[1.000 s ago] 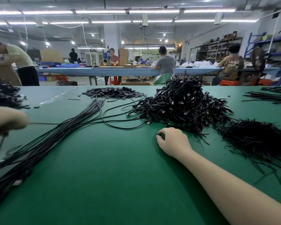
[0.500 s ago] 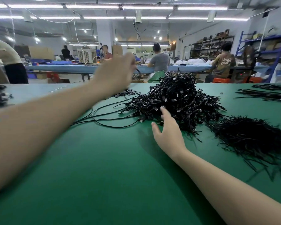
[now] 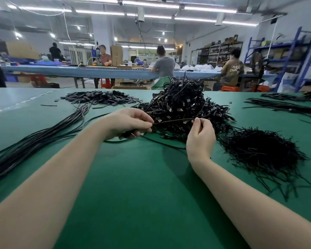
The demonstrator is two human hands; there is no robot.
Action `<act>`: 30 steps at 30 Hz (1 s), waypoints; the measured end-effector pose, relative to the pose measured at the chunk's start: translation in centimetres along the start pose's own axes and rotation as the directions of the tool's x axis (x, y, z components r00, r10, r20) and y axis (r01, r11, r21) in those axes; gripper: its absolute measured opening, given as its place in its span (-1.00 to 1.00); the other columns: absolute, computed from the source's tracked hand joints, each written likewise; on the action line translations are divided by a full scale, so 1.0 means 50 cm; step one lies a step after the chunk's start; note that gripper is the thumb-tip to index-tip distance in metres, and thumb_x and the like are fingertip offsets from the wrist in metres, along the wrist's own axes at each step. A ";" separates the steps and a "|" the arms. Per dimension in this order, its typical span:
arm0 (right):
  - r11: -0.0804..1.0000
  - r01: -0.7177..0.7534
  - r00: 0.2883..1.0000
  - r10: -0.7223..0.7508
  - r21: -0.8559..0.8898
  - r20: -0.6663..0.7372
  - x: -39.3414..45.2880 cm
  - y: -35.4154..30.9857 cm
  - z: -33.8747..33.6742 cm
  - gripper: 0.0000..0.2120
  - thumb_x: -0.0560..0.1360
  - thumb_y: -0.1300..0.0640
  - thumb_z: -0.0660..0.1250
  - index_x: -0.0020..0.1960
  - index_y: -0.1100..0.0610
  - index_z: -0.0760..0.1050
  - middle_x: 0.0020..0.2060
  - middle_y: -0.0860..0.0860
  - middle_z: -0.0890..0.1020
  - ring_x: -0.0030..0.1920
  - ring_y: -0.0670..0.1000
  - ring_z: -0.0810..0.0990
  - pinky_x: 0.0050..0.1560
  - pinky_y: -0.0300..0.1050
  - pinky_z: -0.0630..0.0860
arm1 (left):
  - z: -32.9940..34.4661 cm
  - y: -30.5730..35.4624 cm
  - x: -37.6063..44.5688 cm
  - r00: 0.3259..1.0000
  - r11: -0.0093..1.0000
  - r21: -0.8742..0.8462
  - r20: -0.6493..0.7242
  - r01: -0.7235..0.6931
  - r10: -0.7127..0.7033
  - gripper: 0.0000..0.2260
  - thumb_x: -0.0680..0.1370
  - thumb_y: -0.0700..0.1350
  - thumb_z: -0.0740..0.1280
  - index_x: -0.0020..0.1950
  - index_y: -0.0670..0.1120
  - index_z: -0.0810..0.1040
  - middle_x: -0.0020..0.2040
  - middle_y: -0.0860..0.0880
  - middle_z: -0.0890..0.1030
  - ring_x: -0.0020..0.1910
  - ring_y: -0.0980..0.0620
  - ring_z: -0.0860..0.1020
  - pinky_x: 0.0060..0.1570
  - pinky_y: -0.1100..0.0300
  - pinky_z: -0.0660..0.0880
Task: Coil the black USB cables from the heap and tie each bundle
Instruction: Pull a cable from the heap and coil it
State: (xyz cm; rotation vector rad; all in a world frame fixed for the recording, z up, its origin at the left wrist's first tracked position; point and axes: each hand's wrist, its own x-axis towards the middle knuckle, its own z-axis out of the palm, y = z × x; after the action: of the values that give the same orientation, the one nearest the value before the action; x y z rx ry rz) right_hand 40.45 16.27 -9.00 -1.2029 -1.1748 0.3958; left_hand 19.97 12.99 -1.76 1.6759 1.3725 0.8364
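The left hand [image 3: 131, 123] has come down from its high reach half a second ago, and the right hand [image 3: 200, 136] has lifted off the table [image 3: 142, 194] to meet it; both now work low at the near edge of the heap [image 3: 183, 106].

The green table spreads under both forearms. The heap of black USB cables rises just beyond the fingertips, metal plugs glinting in the tangle. Out past the left hand's knuckles, a long bundle of straight cables [image 3: 36, 139] fans across the cloth. Right of the right hand's knuckles sits a bristly pile of black ties [image 3: 260, 153], close but not touching the fingers. Beyond the left hand's fingers, well apart, lies a flat pile of small black pieces [image 3: 101, 97].

And between the hands, one cable [image 3: 172, 121]: the left fingers are curled, pinching its one end, the right thumb and forefinger pinch the other, the strand stretched between them right against the heap's front.
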 end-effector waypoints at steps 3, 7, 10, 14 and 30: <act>1.000 0.020 0.999 -0.021 0.013 0.042 -0.011 -0.003 0.010 -0.80 0.65 0.02 0.08 -0.06 0.03 0.43 -0.24 -0.05 0.52 -0.26 -0.03 0.45 -0.31 -0.19 0.27 | -0.050 -0.015 -0.014 0.999 0.941 -0.337 -0.018 0.034 -0.042 -0.79 0.45 -0.20 0.45 0.07 -0.08 0.64 -0.20 -0.01 0.68 -0.39 0.13 0.54 -0.38 0.29 0.53; 0.985 0.171 0.962 -0.171 0.020 0.213 -0.041 -0.018 0.015 -0.79 0.64 0.02 0.12 -0.15 -0.07 0.42 -0.41 -0.11 0.45 -0.47 -0.16 0.35 -0.45 -0.28 0.26 | -0.072 -0.026 -0.016 0.987 0.511 -0.845 -0.121 -0.160 0.108 -0.81 0.40 -0.16 0.46 0.01 -0.07 0.69 -0.13 0.02 0.68 -0.23 0.13 0.62 -0.21 0.25 0.59; 0.963 0.268 0.887 -0.260 0.033 0.381 -0.070 -0.031 0.023 -0.81 0.62 0.04 0.16 -0.13 -0.06 0.46 -0.46 -0.12 0.45 -0.49 -0.15 0.34 -0.48 -0.28 0.25 | -0.065 -0.014 -0.012 0.969 0.343 -0.906 -0.226 -0.248 0.104 -0.90 0.45 -0.06 0.42 -0.11 -0.05 0.69 -0.24 0.07 0.65 -0.26 0.14 0.60 -0.14 0.26 0.56; 0.903 0.428 0.761 -0.342 -0.030 0.551 -0.099 -0.040 0.030 -0.83 0.61 0.05 0.21 -0.04 0.07 0.53 -0.48 -0.13 0.43 -0.49 -0.14 0.33 -0.41 -0.18 0.26 | -0.064 0.011 -0.012 0.964 0.487 -0.841 -0.266 -0.237 0.008 -0.73 0.54 0.03 0.34 -0.35 -0.01 0.55 -0.37 0.05 0.49 -0.37 0.11 0.46 -0.23 0.26 0.49; 0.903 0.430 0.625 -0.291 -0.008 0.724 -0.103 -0.036 0.025 -0.79 0.58 -0.01 0.26 -0.03 0.02 0.65 -0.51 -0.16 0.48 -0.53 -0.16 0.33 -0.47 -0.31 0.18 | -0.092 0.050 -0.055 0.985 0.487 -0.868 -0.013 -0.097 0.174 -0.71 0.57 -0.03 0.21 -0.31 -0.01 0.56 -0.44 0.12 0.47 -0.51 0.20 0.42 -0.49 0.34 0.41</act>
State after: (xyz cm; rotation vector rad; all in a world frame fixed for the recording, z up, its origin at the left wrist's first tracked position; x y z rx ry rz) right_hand 36.73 12.23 -10.05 -0.9304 -2.1408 0.4660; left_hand 16.56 10.85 2.58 0.9606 0.5279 1.2668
